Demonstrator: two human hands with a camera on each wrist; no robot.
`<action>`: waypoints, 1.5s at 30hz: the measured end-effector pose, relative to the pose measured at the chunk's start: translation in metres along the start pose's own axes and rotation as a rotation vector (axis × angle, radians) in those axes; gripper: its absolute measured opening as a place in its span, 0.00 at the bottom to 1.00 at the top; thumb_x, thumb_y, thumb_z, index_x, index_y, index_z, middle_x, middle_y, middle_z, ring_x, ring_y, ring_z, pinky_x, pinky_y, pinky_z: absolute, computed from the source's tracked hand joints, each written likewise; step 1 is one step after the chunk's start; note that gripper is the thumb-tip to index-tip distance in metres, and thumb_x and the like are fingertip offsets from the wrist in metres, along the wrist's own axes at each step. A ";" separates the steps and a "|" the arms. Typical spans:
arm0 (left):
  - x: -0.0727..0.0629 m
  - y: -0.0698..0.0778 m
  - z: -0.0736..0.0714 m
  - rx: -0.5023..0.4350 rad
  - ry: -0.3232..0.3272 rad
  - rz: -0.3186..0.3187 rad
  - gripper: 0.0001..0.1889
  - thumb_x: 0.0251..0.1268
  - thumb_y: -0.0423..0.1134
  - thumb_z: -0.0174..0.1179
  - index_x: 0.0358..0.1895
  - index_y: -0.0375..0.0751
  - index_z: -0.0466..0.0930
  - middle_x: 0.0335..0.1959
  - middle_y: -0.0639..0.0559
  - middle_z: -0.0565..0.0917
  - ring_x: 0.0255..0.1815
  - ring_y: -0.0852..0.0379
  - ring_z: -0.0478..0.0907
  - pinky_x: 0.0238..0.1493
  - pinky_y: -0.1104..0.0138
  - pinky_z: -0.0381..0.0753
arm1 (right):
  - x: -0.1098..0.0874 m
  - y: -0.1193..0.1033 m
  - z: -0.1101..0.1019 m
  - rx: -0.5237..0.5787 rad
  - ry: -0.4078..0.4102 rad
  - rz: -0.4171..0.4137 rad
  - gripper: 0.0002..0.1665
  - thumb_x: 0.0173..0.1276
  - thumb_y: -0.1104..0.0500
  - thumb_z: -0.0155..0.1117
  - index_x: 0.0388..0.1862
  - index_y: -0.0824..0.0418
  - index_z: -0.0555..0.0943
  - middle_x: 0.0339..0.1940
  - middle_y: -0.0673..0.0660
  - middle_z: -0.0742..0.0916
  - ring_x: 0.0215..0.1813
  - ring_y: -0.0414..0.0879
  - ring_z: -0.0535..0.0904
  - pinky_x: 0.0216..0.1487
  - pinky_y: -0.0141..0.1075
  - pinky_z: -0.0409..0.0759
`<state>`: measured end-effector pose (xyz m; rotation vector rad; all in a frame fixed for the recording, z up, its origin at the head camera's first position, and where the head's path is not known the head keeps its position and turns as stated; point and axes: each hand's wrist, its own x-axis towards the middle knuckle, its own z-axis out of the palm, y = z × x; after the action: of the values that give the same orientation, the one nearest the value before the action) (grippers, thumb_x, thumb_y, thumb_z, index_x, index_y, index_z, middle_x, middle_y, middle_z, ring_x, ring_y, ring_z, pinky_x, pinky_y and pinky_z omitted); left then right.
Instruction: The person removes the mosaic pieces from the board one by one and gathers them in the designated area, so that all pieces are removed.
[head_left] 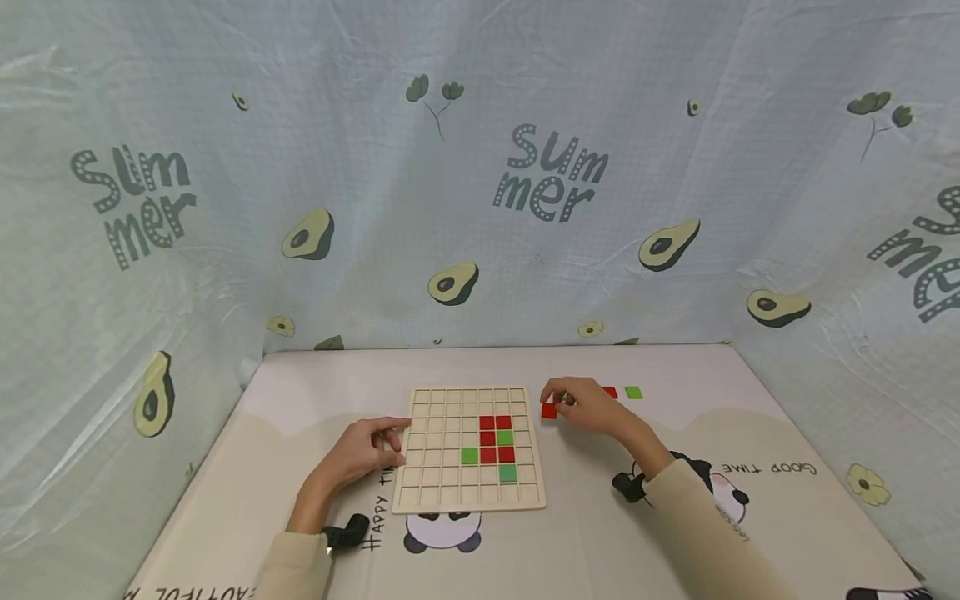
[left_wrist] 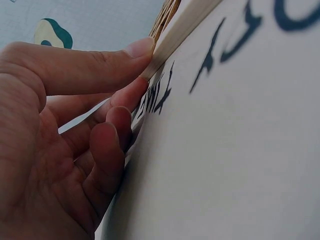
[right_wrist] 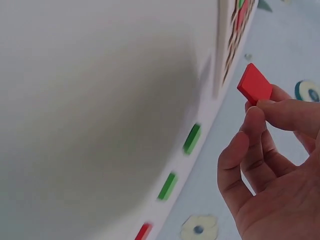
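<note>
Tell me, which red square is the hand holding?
The red tile pinched in the right hand, right of the board; the other reds sit in board cells.

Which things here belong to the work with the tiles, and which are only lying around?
In use:
- wooden grid board, steadied at its edge by the left hand
- red tile, pinched in the right hand
- red and green tiles in the board
- loose tiles beside the right hand

Just there:
- panda mat
- avocado-print cloth
</note>
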<state>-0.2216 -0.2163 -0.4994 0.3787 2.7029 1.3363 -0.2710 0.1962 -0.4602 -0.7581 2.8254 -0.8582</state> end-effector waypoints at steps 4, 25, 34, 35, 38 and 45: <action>-0.001 0.000 -0.001 0.000 -0.001 0.001 0.32 0.50 0.31 0.74 0.63 0.34 0.82 0.32 0.51 0.82 0.25 0.61 0.68 0.30 0.70 0.67 | -0.003 0.013 -0.005 -0.001 0.005 0.011 0.16 0.68 0.70 0.56 0.46 0.55 0.85 0.40 0.52 0.88 0.37 0.43 0.76 0.39 0.36 0.76; 0.000 0.000 0.000 0.001 0.000 -0.005 0.32 0.50 0.32 0.74 0.64 0.34 0.82 0.32 0.51 0.82 0.26 0.60 0.69 0.31 0.70 0.68 | -0.006 0.029 -0.007 -0.007 -0.028 0.031 0.17 0.66 0.72 0.56 0.44 0.56 0.85 0.39 0.56 0.87 0.36 0.45 0.76 0.39 0.39 0.75; 0.000 0.002 -0.001 0.003 0.001 0.003 0.31 0.50 0.32 0.74 0.63 0.34 0.82 0.32 0.51 0.82 0.26 0.61 0.69 0.31 0.70 0.68 | -0.003 0.032 -0.007 -0.007 -0.034 0.012 0.19 0.64 0.72 0.55 0.42 0.55 0.87 0.37 0.54 0.87 0.35 0.44 0.75 0.38 0.37 0.75; 0.000 0.001 -0.001 0.005 0.001 0.008 0.32 0.50 0.32 0.74 0.63 0.34 0.82 0.32 0.51 0.82 0.26 0.61 0.69 0.30 0.70 0.68 | -0.003 0.032 -0.007 -0.005 -0.036 0.013 0.19 0.64 0.72 0.55 0.42 0.55 0.87 0.37 0.53 0.87 0.35 0.44 0.75 0.38 0.37 0.74; 0.000 0.001 -0.001 0.007 0.004 0.021 0.31 0.49 0.32 0.74 0.63 0.33 0.82 0.32 0.51 0.83 0.25 0.62 0.68 0.30 0.70 0.67 | -0.003 0.033 -0.006 -0.017 -0.037 0.021 0.17 0.66 0.71 0.56 0.42 0.54 0.87 0.36 0.52 0.87 0.35 0.43 0.75 0.38 0.36 0.74; 0.000 0.002 -0.001 0.013 0.002 0.011 0.31 0.50 0.32 0.74 0.63 0.33 0.82 0.31 0.52 0.83 0.25 0.62 0.68 0.30 0.70 0.67 | -0.002 0.033 -0.002 -0.030 -0.041 0.045 0.12 0.68 0.69 0.60 0.42 0.55 0.85 0.36 0.53 0.87 0.36 0.44 0.76 0.40 0.37 0.75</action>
<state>-0.2218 -0.2158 -0.4976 0.3947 2.7158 1.3234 -0.2843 0.2224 -0.4764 -0.7040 2.8142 -0.7856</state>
